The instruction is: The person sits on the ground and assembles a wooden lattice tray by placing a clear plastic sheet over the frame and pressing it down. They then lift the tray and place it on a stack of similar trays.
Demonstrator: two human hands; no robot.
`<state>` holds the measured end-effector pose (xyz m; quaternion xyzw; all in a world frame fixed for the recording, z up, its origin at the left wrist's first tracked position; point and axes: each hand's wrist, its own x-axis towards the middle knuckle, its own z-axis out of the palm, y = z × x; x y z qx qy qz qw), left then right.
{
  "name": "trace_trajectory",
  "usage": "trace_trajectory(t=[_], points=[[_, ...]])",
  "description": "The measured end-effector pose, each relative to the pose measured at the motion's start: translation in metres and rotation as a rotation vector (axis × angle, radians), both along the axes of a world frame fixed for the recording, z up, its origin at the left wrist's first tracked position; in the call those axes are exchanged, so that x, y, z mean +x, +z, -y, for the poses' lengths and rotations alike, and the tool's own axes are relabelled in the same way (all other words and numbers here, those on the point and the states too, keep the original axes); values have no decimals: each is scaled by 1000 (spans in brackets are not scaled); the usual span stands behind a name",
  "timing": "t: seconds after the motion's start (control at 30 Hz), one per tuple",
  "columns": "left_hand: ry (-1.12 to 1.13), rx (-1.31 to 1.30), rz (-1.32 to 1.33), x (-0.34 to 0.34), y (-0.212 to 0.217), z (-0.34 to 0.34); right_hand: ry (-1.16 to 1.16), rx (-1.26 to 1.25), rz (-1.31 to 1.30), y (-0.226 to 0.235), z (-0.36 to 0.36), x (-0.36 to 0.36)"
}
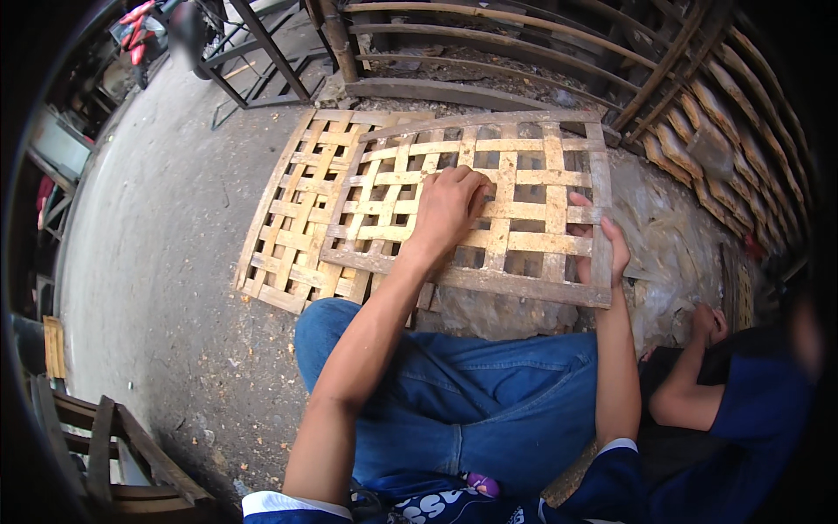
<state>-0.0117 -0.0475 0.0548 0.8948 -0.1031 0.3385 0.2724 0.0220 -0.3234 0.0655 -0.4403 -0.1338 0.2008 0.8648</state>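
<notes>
A woven bamboo lattice panel (526,210) with a weathered wooden frame lies tilted in front of me, above my crossed legs. My right hand (616,251) grips its right frame edge, thumb on the near side and fingers showing through the gaps. Over the middle of the slats rests my left hand (450,208), fingers curled down; whatever they may hold is hidden beneath them. A second, paler lattice panel (292,210) lies underneath and sticks out to the left.
A person (698,384) sits close on my right. Stacked trays with pale, flaky sheets (742,157) rise at the far right. Behind the panels stands a slatted wooden rack (489,52). Crumpled plastic sheeting (663,236) covers ground at right. Broken wooden frames (109,450) sit lower left.
</notes>
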Motion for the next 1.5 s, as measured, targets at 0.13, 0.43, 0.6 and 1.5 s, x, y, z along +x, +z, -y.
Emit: trace_trajectory(t=[0.13,0.43,0.6,1.5], points=[[188,-244,64,-9,46,-60,-25,-14,-8,2,-2,-2],[1210,-112,-408,-78,39,-199,3,-39,15,10,-4,-5],[585,2,-225,-33,32,-123,-27,-66,-6,3,1,0],[271,-85,-375,22,-10,-36,-28,-78,-20,8,0,-5]])
